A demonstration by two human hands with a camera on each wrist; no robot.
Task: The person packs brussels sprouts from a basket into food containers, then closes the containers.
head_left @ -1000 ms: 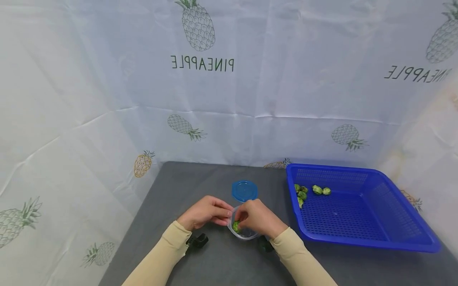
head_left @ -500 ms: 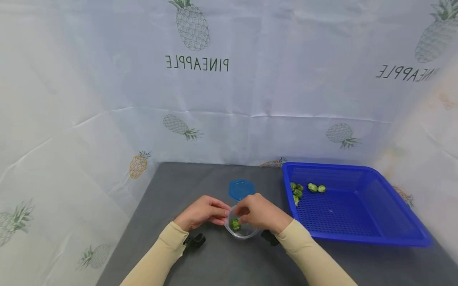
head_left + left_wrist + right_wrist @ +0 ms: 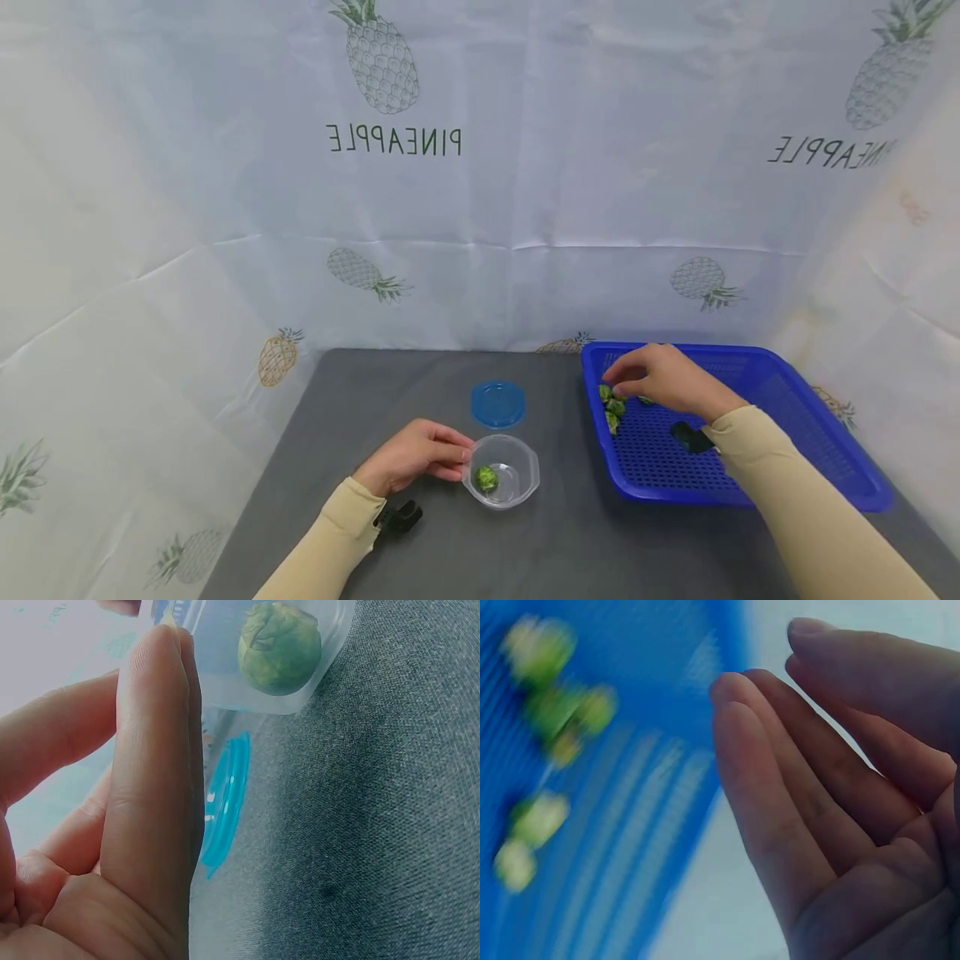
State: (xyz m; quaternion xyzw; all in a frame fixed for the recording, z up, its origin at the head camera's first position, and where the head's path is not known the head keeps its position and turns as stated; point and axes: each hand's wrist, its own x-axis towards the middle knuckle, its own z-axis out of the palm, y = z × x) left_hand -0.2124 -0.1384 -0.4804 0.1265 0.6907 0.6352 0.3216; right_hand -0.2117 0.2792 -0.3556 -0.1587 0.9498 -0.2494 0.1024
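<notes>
Nearest the person, the left hand (image 3: pixel 416 457) is pinching the rim of a clear container (image 3: pixel 513 484) between thumb and fingers, on its left side, and the container is standing upright on the grey table (image 3: pixel 465 554). Inside it, one Brussels sprout (image 3: pixel 487 478) is resting toward the left wall, close to the pinched rim. Just beyond the container, a blue lid (image 3: pixel 498 405) is lying flat, apart from both hands. Farther out and to the right, the right hand (image 3: pixel 667 379) is hovering over the blue basket (image 3: pixel 660 471), its thumb and fingers standing apart with nothing between them. The loose sprouts (image 3: pixel 616 407) are lying in the basket: a small cluster is sitting against the left wall, below the fingertips and slightly toward the person, while at least one more is showing under the hand, partly hidden. The right wrist view is showing a gap between fingertips and sprouts, though how high the hand is hovering cannot be told. The right hand is plainly the nearer one to this cluster; the left is staying well apart from it. Being roundish, the sprouts are presenting no clear long axis.
</notes>
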